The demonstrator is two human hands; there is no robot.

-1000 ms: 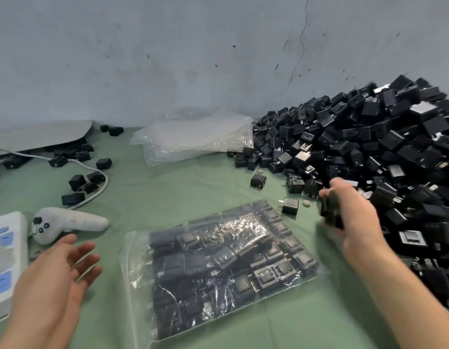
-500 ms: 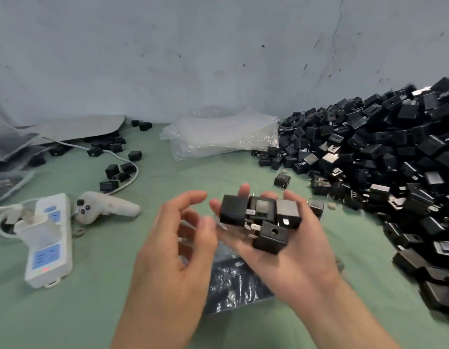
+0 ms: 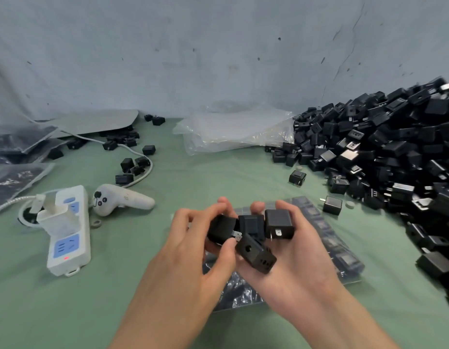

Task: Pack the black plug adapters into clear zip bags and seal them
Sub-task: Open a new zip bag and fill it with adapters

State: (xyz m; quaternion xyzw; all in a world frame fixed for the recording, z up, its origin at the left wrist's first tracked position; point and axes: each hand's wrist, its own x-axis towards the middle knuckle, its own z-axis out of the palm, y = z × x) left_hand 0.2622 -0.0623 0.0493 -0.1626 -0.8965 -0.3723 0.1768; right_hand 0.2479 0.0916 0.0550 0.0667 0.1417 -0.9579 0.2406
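Over filled bag point(image 3: 340, 250): cradling four adapters point(image 3: 255, 251) in cupped, half-curled right hand point(image 3: 300, 269); pinching leftmost adapter point(image 3: 221, 229) with left hand point(image 3: 193, 248).

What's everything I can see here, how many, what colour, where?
heap of black plastic plug adapters: one, black, right side.
held black adapters: four, black, in both hands.
filled clear plastic zip bag: one, clear, under the hands.
pile of empty clear bags: one, clear, back centre.
loose black adapters: several, black, back left.
white power strip: one, white and blue, left.
white handheld controller: one, white, beside the strip.
left hand: one, pinching the leftmost held adapter.
right hand: one, cradling the rest.
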